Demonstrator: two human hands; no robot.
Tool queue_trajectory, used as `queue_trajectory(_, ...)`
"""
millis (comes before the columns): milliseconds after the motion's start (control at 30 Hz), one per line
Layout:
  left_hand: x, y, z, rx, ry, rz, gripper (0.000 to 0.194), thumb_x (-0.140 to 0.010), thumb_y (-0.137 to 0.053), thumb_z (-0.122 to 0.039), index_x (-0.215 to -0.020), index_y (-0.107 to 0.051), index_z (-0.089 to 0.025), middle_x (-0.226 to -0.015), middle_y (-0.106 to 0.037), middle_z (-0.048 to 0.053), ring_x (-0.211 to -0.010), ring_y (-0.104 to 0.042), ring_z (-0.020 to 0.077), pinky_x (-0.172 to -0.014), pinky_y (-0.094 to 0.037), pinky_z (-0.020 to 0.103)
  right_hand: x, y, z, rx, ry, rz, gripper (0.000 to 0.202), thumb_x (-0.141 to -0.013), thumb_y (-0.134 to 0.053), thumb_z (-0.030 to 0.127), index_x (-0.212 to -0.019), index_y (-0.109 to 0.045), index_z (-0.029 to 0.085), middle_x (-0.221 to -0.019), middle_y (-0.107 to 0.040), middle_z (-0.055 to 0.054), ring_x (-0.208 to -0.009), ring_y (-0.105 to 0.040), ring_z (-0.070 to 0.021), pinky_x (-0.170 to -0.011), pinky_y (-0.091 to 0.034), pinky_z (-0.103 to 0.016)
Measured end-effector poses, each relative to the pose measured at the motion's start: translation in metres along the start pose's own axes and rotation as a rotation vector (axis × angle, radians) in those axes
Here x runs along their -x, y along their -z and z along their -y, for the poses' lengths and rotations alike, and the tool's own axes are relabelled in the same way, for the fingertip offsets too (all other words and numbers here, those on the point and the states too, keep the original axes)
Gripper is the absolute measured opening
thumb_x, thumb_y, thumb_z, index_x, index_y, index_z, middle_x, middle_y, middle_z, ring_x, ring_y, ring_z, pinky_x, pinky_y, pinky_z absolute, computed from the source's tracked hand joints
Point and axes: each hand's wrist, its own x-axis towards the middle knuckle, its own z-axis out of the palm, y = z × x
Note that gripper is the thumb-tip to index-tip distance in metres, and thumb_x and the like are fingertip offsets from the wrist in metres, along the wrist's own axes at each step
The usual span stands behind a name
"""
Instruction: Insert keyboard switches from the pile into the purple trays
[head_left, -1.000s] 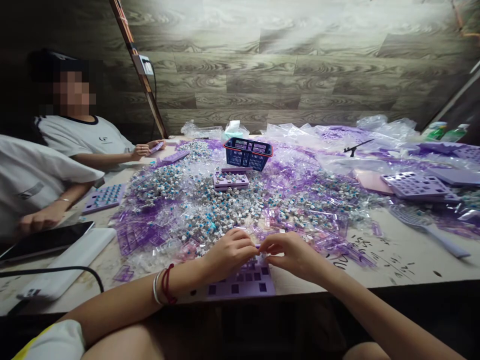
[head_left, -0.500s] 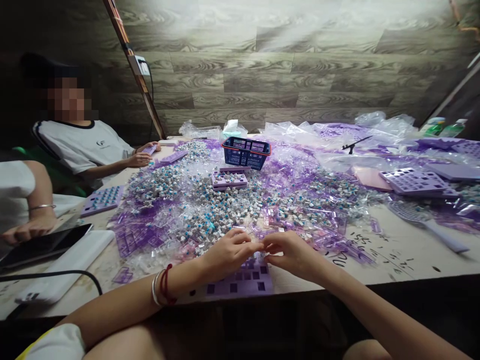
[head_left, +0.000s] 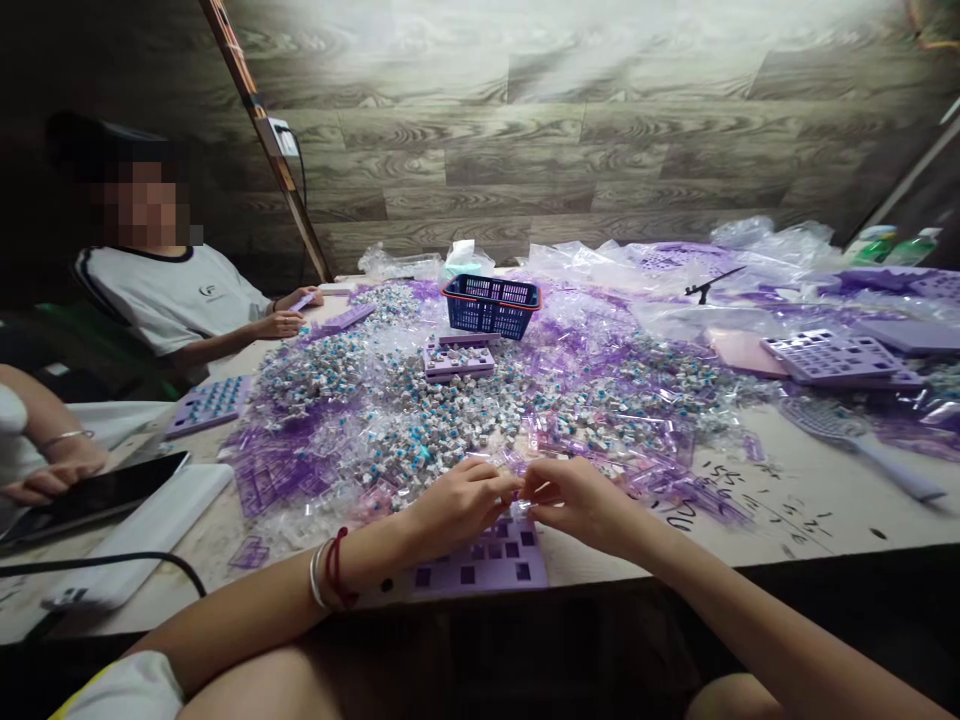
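Note:
My left hand [head_left: 459, 508] and my right hand [head_left: 581, 502] meet fingertip to fingertip at the table's front edge. Between their pinched fingers a small clear plastic piece [head_left: 519, 507] shows; its exact kind is too small to tell. Right below lies a purple plate with square holes [head_left: 487, 572], partly covered by my left hand and forearm. Just beyond my fingers spreads a heap of small white-and-blue switch-like parts [head_left: 420, 430], mixed with clear and purple plastic pieces [head_left: 270, 470].
A dark blue basket [head_left: 491, 308] stands mid-table behind a purple block [head_left: 459, 358]. To the right are stacked purple plates [head_left: 832, 360] and a hairbrush [head_left: 862, 450]. At left lie a tablet [head_left: 97, 497], a white box-like device [head_left: 150, 540] and a cable. Two other people sit there.
My fingertips have parted slightly, and the clear piece between them now shows more plainly. At left, the nearer person's arm has shifted down and left.

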Motion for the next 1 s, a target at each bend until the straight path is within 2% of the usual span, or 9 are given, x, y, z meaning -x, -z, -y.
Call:
queue_trajectory(100, 0.0003, 0.0013, -0.0002, 0.007, -0.034, -0.062, 0.018, -0.093, -0.044, -0.017, -0.11, -0.043, -0.018, -0.085, -0.06, 0.003, -0.078, -0.056, 0.0153, -0.076, -0.048, 0.028, 0.0014, 0.0006, -0.0022, -0.017, 0.017, 0.0, 0.014, -0.071, -0.058, 0.003, -0.075, -0.059, 0.017, -0.076, -0.068, -0.003, -0.076, -0.069, -0.0178, -0.069, -0.054, -0.025)
queue_trajectory(200, 0.0005, 0.0015, 0.0001, 0.006, -0.028, -0.073, 0.022, -0.093, -0.044, -0.018, -0.115, -0.04, -0.02, -0.086, -0.061, 0.003, -0.079, -0.057, 0.0156, -0.076, -0.048, 0.03, 0.0014, 0.0002, -0.0059, -0.031, 0.023, -0.002, 0.014, -0.071, -0.058, 0.004, -0.076, -0.059, 0.017, -0.076, -0.068, -0.003, -0.076, -0.069, -0.0177, -0.068, -0.054, -0.025)
queue_trajectory(367, 0.0006, 0.0002, 0.0008, 0.07, 0.021, -0.031, 0.034, -0.093, -0.047, -0.019, -0.125, -0.034, -0.022, -0.089, -0.066, 0.002, -0.083, -0.058, 0.0175, -0.078, -0.047, 0.032, -0.0003, -0.0006, -0.007, -0.021, 0.016, -0.01, 0.015, -0.07, -0.058, 0.003, -0.074, -0.06, 0.017, -0.075, -0.069, -0.003, -0.074, -0.069, -0.0176, -0.066, -0.054, -0.025)
queue_trajectory(733, 0.0032, 0.0019, 0.0019, 0.173, 0.116, 0.048, 0.044, -0.089, -0.054, -0.023, -0.129, -0.036, -0.021, -0.095, -0.067, 0.002, -0.093, -0.058, 0.0196, -0.086, -0.045, 0.036, 0.0016, 0.0004, -0.0075, -0.051, 0.054, -0.007, 0.015, -0.072, -0.057, 0.005, -0.077, -0.062, 0.018, -0.076, -0.069, -0.002, -0.073, -0.067, -0.016, -0.067, -0.053, -0.025)
queue_trajectory(867, 0.0029, 0.0053, 0.0019, 0.256, 0.159, -0.015, 0.046, -0.087, -0.054, -0.023, -0.129, -0.036, -0.02, -0.095, -0.065, 0.004, -0.092, -0.059, 0.0186, -0.086, -0.045, 0.035, 0.003, 0.0008, -0.0029, -0.051, 0.14, -0.045, 0.018, -0.074, -0.057, 0.007, -0.083, -0.066, 0.02, -0.084, -0.069, -0.001, -0.081, -0.065, -0.015, -0.076, -0.052, -0.027)
queue_trajectory(1000, 0.0022, 0.0084, 0.0007, 0.285, 0.193, -0.086, 0.043, -0.081, -0.048, -0.012, -0.122, -0.041, -0.018, -0.09, -0.063, 0.003, -0.084, -0.058, 0.0167, -0.081, -0.047, 0.032, 0.0022, -0.0043, 0.0012, 0.028, 0.176, -0.116, 0.019, -0.071, -0.06, 0.003, -0.079, -0.066, 0.02, -0.08, -0.069, 0.0, -0.077, -0.063, -0.0144, -0.072, -0.05, -0.026)
